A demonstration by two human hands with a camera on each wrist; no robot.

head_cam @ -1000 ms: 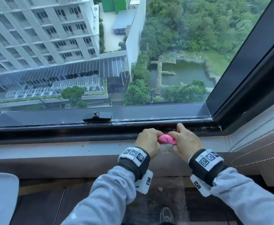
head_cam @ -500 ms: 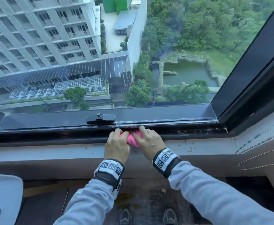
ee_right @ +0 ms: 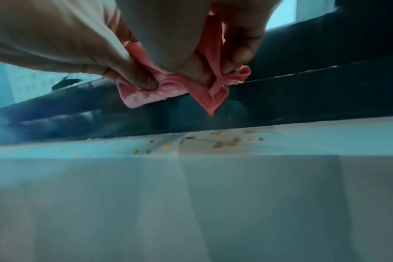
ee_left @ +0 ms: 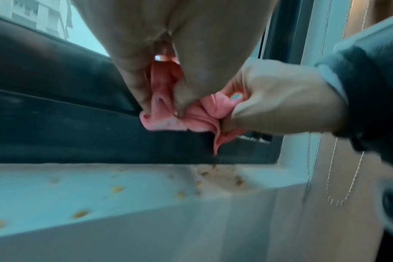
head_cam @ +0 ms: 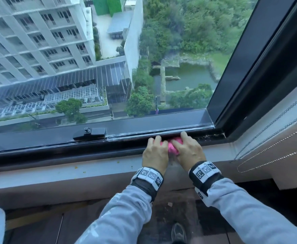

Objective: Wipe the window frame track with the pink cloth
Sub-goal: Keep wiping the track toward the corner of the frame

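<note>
The bunched pink cloth (head_cam: 172,148) sits in the black window frame track (head_cam: 109,147), right of the middle. My left hand (head_cam: 155,148) and right hand (head_cam: 188,148) grip it side by side, with fingertips reaching over it into the groove. In the left wrist view, the left hand (ee_left: 163,109) pinches cloth folds (ee_left: 166,122) against the dark rail, with the right hand (ee_left: 280,106) beside it. The right wrist view shows the right hand (ee_right: 215,74) pinching the cloth (ee_right: 146,97) over the track.
A black window latch (head_cam: 91,133) sits on the sash left of my hands. Dirt specks lie in the track's right corner (head_cam: 209,136). The white sill (head_cam: 73,170) below carries small yellow crumbs (ee_right: 231,144). Bead chains (head_cam: 276,131) hang at the right wall.
Both hands slid the cloth left along the track toward the latch, then back right toward the corner. The grip on the cloth stayed the same.
</note>
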